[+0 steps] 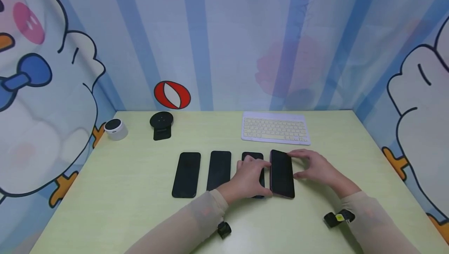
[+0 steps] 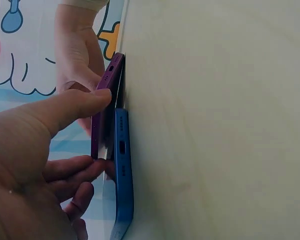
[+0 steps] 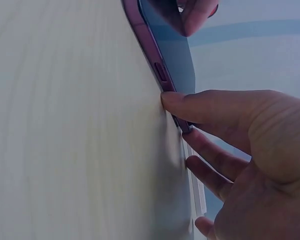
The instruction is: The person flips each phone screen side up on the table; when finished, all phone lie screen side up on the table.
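The rightmost smartphone (image 1: 282, 176), dark-screened with a purple frame, lies between both hands. My left hand (image 1: 243, 180) grips its left edge with thumb and fingers. In the left wrist view that purple edge (image 2: 95, 137) is tilted up off the table. My right hand (image 1: 317, 169) holds its right side; the right wrist view shows the thumb on the purple frame (image 3: 149, 47) near a corner. Under the left hand lies a blue-framed smartphone (image 2: 124, 170), partly hidden in the head view. Two more dark smartphones (image 1: 186, 175) (image 1: 219, 170) lie to its left in a row.
A white keyboard (image 1: 276, 128) lies at the back right of the pale table (image 1: 122, 207). At the back left stand a black round-topped stand (image 1: 161, 123) and a small white cylinder (image 1: 117, 130) with a dark top. A printed curtain (image 1: 228, 43) hangs behind.
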Demonstrator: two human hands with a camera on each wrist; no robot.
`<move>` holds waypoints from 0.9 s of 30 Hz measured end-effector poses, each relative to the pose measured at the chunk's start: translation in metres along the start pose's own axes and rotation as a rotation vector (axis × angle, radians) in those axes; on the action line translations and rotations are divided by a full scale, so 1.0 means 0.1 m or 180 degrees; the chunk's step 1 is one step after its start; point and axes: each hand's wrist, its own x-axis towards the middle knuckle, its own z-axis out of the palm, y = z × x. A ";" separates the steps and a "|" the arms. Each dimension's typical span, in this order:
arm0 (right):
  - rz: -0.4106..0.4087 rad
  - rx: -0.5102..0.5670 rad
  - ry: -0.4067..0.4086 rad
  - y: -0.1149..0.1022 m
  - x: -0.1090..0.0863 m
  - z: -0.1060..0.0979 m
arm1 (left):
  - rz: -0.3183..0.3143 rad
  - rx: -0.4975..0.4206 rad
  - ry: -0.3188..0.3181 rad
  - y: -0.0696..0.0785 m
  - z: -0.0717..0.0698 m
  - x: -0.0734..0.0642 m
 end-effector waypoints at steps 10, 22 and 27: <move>-0.0043 0.0016 -0.0035 0.00 0.01 0.00 | -0.0124 0.0504 -0.0069 0.08 0.04 0.02; -0.0002 -0.0085 0.0007 -0.01 -0.04 0.02 | -0.0012 0.0282 -0.0032 0.01 -0.01 -0.09; -0.0084 -0.0116 0.0209 -0.02 -0.08 -0.01 | -0.0104 -0.0191 0.0114 -0.17 -0.18 -0.24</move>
